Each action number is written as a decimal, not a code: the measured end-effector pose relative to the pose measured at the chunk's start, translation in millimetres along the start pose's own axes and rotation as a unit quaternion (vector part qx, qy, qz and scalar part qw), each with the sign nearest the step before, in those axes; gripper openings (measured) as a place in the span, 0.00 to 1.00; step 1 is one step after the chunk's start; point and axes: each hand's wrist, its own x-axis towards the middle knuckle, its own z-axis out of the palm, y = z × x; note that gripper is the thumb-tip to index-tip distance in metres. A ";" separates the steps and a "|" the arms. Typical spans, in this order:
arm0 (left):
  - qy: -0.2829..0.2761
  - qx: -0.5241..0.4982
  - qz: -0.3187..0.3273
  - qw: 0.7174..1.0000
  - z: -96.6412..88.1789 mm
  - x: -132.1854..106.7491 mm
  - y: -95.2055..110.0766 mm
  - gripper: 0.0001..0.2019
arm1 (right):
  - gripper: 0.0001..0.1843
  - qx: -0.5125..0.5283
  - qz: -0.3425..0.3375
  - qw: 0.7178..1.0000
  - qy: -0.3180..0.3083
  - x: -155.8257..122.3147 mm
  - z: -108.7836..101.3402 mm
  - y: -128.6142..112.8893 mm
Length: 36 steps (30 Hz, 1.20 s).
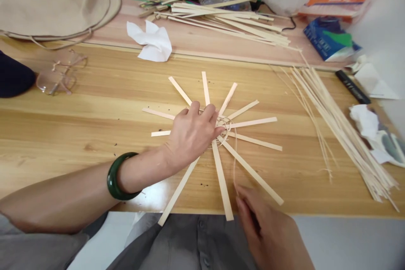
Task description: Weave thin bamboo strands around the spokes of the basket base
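- Closest to me, at the table's near edge, my right hand (268,232) lies palm down. Its thumb and forefinger seem pinched together on the lower end of 1 thin strand (234,164).
- That strand runs almost straight away from me, from my fingertips up to the middle of the star of flat strips (249,171). There it curls round the hub.
- My left hand (190,135) lies flat on the hub, fingers close together and gripping nothing. It presses the crossing down, with the fingertips touching the coil of strand.
- A green bangle (115,177) sits on that wrist.
- The star lies flat on the wooden table (95,126), straight ahead of me, and I can count at least 11 spoke ends fanning outward. 2 long spokes reach back to the table edge, just left of my right hand.
- Of my 2 hands the left is on the hub. The right is well short of it, joined to it only by the strand, whose long axis points from me toward the hub.
- To my right a bundle of thin strands (335,114) lies slantwise, well apart from the star.
- Farther back are a pile of flat strips (221,8), a crumpled tissue (152,42), glasses (58,76) and a cloth hat (60,4).
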 end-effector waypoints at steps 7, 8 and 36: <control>0.001 0.012 0.001 1.000 0.3 -1.8 1.2 0.15 | 0.16 0.144 -0.039 0.988 -0.041 8.1 19.3 -20.7; 0.002 0.012 -0.001 1.000 0.5 -2.1 1.1 0.15 | 0.16 0.148 -0.055 0.987 -0.035 10.0 20.9 -21.6; -0.076 0.033 0.000 0.997 -10.8 -3.5 0.6 0.32 | 0.29 0.485 0.349 0.798 -0.076 -16.9 -10.7 -33.4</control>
